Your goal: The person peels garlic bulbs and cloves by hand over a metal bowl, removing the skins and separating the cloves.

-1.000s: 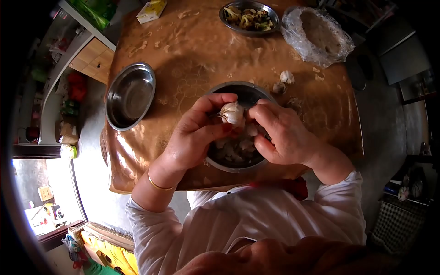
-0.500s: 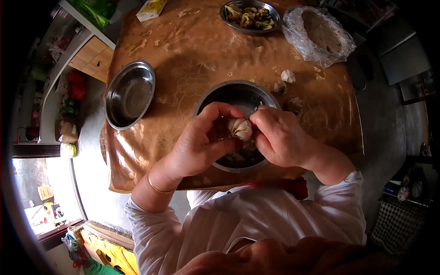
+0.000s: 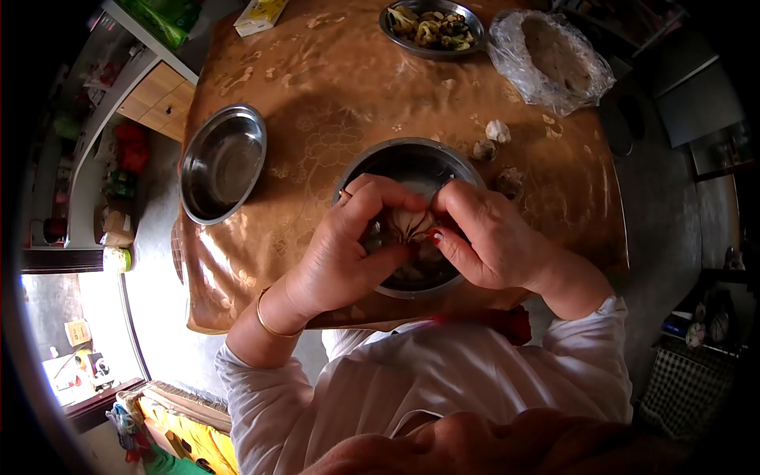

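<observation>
Turned since half a second ago, the whitish, rounded garlic bulb (image 3: 408, 224) now shows its gathered, dark-lined end to the camera, and the right hand's thumb has come against its near right edge. At the far left of a glossy brown, flower-patterned tablecloth (image 3: 309, 103) lies a shiny oval steel basin (image 3: 224, 164). Beyond it, at the cloth's far left edge, sits a small yellow-and-white box (image 3: 260, 16). Next comes the left hand (image 3: 336, 245), with a thin gold bangle (image 3: 273, 318) on its wrist and a ring (image 3: 345, 194) on one finger; its index finger and thumb are curled round the bulb and hold it. That bulb is between the two hands, above a round, dark-toned steel bowl (image 3: 404, 145), at whose bottom lie pale pieces, partly hidden. Well beyond, a smaller steel dish (image 3: 438, 55) holds yellowish and dark green food (image 3: 429, 30). The right hand (image 3: 495, 241) has its fingers bent, thumb and index close together at the bulb; I cannot tell whether they pinch a part of it. Just beyond that hand are a white garlic bulb (image 3: 497, 131), a greyish-brown bulb (image 3: 484, 150) beside it, and a brown, papery clump (image 3: 508, 183) nearer. Farthest right on the cloth, a crumpled clear plastic bag (image 3: 507, 59) surrounds something pale.
</observation>
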`<state>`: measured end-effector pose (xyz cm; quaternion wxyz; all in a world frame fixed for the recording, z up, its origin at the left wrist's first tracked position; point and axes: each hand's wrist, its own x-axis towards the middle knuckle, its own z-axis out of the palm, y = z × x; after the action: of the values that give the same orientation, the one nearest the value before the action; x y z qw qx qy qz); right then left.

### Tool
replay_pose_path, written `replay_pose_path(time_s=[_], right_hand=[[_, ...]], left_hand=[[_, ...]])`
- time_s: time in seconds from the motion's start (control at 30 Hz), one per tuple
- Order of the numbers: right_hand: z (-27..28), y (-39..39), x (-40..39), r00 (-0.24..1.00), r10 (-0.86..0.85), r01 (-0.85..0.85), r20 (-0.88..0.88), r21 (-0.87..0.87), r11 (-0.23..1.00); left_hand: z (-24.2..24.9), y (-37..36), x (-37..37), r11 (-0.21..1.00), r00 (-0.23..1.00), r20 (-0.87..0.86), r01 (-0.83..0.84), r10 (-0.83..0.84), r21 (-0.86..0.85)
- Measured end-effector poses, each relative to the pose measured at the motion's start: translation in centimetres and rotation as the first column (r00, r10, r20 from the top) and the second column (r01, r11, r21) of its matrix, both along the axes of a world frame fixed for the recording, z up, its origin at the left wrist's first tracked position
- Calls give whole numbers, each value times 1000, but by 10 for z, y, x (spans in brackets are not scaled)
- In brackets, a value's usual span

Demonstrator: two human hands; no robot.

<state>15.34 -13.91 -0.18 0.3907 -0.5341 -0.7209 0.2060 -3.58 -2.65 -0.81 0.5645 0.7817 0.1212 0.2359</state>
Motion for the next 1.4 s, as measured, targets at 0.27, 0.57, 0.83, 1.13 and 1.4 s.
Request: replay_pose_path(time_s=[0.27,0.57,0.83,1.13,1.4], right_hand=[[-7,1,-1,998,-36,36,42,-6,999],[-3,1,3,999,-38,38,25,7,999],[-1,-2,-5,997,-72,74,-28,63,995],[-3,-3,-7,997,-55,51,52,81,995],[-6,0,2,996,-79,76,30,90,993]], left_hand=[[8,-10,0,981,1000,12,-31,29,191],[-4,-4,0,998,998,42,-45,47,-42],[-1,-2,1,956,996,60,-86,72,280],[0,-3,4,918,995,81,-79,51,388],[7,-11,-1,934,1000,-19,-9,2,-357]])
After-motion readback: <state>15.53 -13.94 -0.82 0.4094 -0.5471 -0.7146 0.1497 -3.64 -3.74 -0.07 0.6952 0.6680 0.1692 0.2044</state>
